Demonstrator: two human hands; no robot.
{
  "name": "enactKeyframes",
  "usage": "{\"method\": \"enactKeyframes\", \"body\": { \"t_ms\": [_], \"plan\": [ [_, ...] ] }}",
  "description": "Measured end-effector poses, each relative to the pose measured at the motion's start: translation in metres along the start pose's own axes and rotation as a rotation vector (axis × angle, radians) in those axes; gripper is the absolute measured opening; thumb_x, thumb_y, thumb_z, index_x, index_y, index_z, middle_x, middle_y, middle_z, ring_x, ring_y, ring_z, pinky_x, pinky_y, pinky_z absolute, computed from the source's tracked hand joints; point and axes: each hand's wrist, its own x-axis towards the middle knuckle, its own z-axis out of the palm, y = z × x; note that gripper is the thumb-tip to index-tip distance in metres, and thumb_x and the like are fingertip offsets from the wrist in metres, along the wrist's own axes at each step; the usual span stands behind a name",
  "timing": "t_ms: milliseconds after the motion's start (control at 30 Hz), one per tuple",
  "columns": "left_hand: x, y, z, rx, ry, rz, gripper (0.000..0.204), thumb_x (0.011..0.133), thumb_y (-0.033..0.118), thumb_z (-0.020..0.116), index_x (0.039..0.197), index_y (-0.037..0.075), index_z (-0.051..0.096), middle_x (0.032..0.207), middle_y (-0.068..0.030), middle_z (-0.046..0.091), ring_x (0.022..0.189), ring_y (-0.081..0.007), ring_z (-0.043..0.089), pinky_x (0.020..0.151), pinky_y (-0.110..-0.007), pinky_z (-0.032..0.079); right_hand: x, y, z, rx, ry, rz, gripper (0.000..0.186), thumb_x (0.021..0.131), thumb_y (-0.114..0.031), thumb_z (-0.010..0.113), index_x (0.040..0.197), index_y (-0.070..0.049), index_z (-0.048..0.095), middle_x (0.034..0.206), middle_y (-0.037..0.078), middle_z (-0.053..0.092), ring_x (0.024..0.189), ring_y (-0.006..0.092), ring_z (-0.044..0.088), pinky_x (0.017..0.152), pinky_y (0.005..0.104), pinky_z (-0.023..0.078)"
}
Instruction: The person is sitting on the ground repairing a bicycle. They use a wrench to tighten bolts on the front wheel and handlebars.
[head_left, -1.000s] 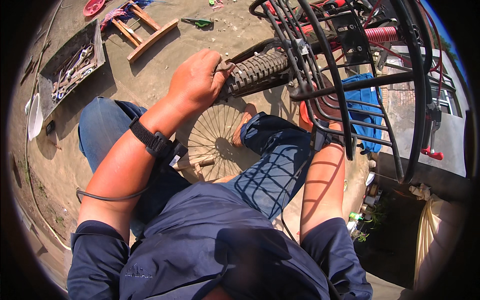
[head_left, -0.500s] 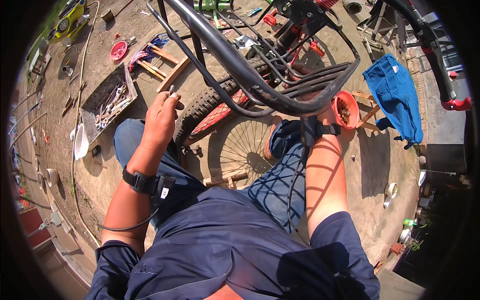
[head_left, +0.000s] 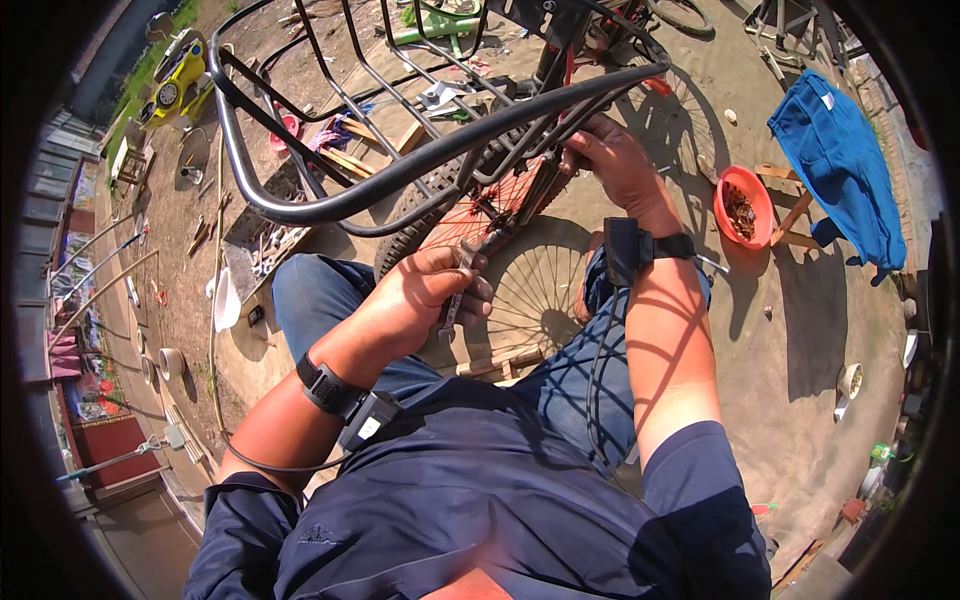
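The bicycle's upper part was cut off by the top edge of your view, and bars of its black tubular metal basket (head_left: 300, 213) crossed in front of the black knobbly tyre (head_left: 398, 238) and the grey metal tool tray (head_left: 240, 228). Your right grip (head_left: 625, 170) had its fingertips lost among the dark parts beside the wheel, so whether it was closed on anything could not be told. Half a second earlier, basket bars covered much of that hand; now its back showed plainly, and the round red bowl (head_left: 722, 205) stood clear of your wrist. Your left grip (head_left: 420, 292) had come from the tyre's outer side to near the hub, and the silver double-ended metal wrench (head_left: 453, 312), earlier mostly hidden in your fist, showed both ends. Your left thumb and fingers were closed around the wrench's middle; contact with a nut could not be made out.
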Motion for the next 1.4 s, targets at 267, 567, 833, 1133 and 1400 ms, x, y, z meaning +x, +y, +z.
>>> {"method": "enactKeyframes", "body": {
  "t_ms": [267,567,833,1133,1400],
  "plan": [
    [0.04,0.011,0.033,-0.028,-0.084,0.131,0.019,0.099,0.015,0.051,0.111,0.0,0.053,0.096,-0.0144,0.068,0.078,-0.0195,0.068,0.069,-0.03,0.056,0.001,-0.009,0.003,-0.128,0.029,0.018,0.03,0.094,-0.02,0.064,0.116,0.0,0.062,0.083,0.0,0.063,0.067,0.0081,0.059,0.065,0.0217,0.048],
    [0.071,0.027,0.05,-0.04,0.014,0.26,0.022,0.097,0.026,0.052,0.1,0.006,0.06,0.077,-0.0074,0.066,0.056,-0.0112,0.054,0.05,-0.024,0.041,0.001,-0.01,0.004,-0.047,0.023,0.025,0.027,0.092,-0.02,0.065,0.113,-0.003,0.063,0.082,-0.001,0.062,0.067,0.0078,0.059,0.063,0.0218,0.047],
    [0.078,0.035,0.054,-0.08,0.12,0.251,0.02,0.095,0.021,0.054,0.095,0.004,0.064,0.078,-0.0051,0.065,0.06,-0.0123,0.056,0.052,-0.023,0.041,0.001,-0.012,0.003,-0.167,0.014,-0.008,0.028,0.092,-0.021,0.066,0.113,-0.003,0.062,0.083,0.0,0.062,0.068,0.0083,0.059,0.064,0.0227,0.048],
    [0.08,0.04,0.072,-0.078,-0.004,0.262,0.019,0.099,0.014,0.048,0.109,-0.001,0.053,0.09,-0.0132,0.068,0.074,-0.0207,0.068,0.063,-0.028,0.053,0.003,-0.008,-0.004,-0.037,0.053,0.065,0.028,0.094,-0.023,0.063,0.115,-0.004,0.063,0.087,0.0,0.064,0.07,0.0089,0.06,0.062,0.0242,0.052],
    [0.092,0.042,0.075,-0.147,-0.046,0.308,0.019,0.1,0.014,0.048,0.108,-0.003,0.051,0.09,-0.0145,0.068,0.071,-0.0214,0.067,0.068,-0.03,0.057,-0.001,-0.022,0.001,-0.148,0.042,0.121,0.027,0.094,-0.021,0.06,0.117,-0.006,0.062,0.089,0.001,0.064,0.072,0.0096,0.062,0.056,0.0248,0.052]
  ]
}}
